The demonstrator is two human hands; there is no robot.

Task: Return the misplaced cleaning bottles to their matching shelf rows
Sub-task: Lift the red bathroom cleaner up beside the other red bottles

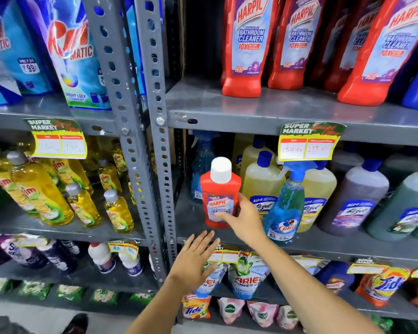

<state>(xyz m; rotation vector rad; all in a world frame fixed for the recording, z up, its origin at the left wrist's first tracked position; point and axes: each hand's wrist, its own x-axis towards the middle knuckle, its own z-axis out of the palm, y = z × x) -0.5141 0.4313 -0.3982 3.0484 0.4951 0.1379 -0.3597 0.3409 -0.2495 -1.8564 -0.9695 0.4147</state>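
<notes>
**Small red bottle gripped at the middle shelf**

Nearest, the left hand (194,257) hovers flat at about 6 o'clock from the small red bottle (220,194), fingers spread and straight, holding nothing, in front of the lower shelf's price tag (223,255). Behind it hang detergent pouches (247,278).

Just beyond, the right hand (245,219) closes on the small red bottle from its 4 o'clock side, thumb across the label and the other digits wrapped behind. The bottle is upright, white cap on top, at the left end of the middle shelf (323,244); whether its base rests on the shelf cannot be told.

At the bottle's 3 o'clock stand a blue spray bottle (286,213) and yellow jugs (261,186), with purple and green ones further right.

Farther back, at 12 to 1 o'clock, the upper shelf (275,109) carries the row of large red bottles (245,47) with the same brand label. At 9 o'clock, past the grey upright (159,141), yellow dish-soap bottles (41,191) fill the neighbouring shelf.
</notes>
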